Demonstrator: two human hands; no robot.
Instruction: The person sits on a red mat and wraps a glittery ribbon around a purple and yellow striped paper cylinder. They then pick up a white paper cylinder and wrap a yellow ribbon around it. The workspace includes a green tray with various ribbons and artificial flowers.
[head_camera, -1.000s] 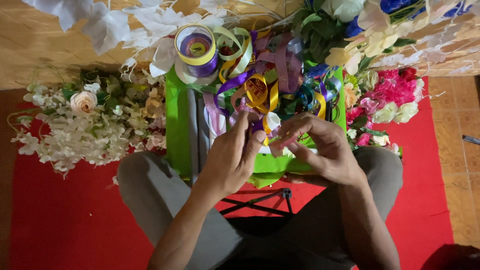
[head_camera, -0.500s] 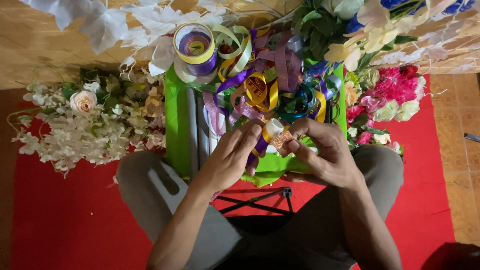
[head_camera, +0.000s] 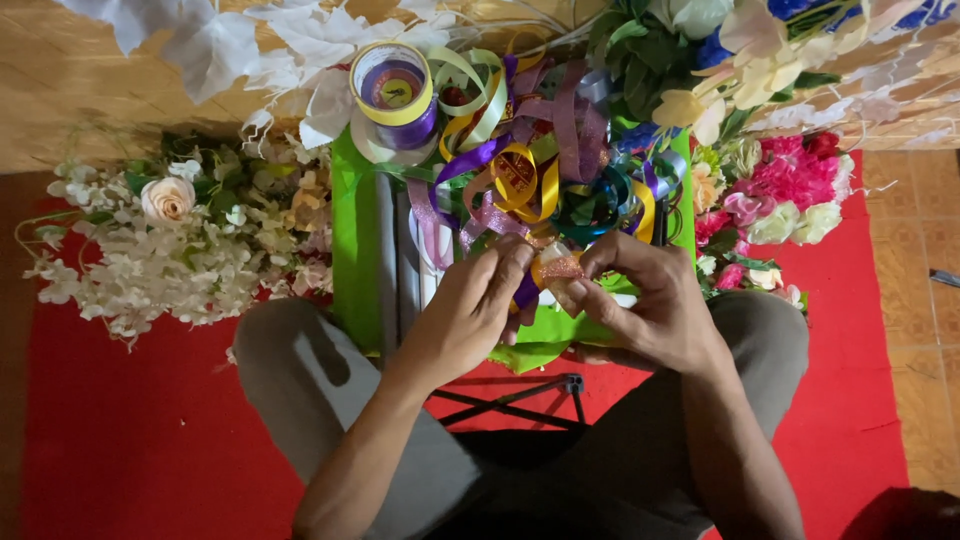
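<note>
Ribbon (head_camera: 558, 267) now pinched between hands (head_camera: 565, 300)

Two hands, left hand (head_camera: 470, 310) and right hand (head_camera: 645, 300), one ribbon roll stack (head_camera: 393, 95), one peach rose (head_camera: 167, 197), one red mat (head_camera: 120, 430)

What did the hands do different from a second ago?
The left hand and right hand drew closer together, and their fingertips now pinch a small glittery orange ribbon piece between them; earlier the fingers were spread around it. The ribbon pile, tape rolls and white flowers stayed put.
</note>
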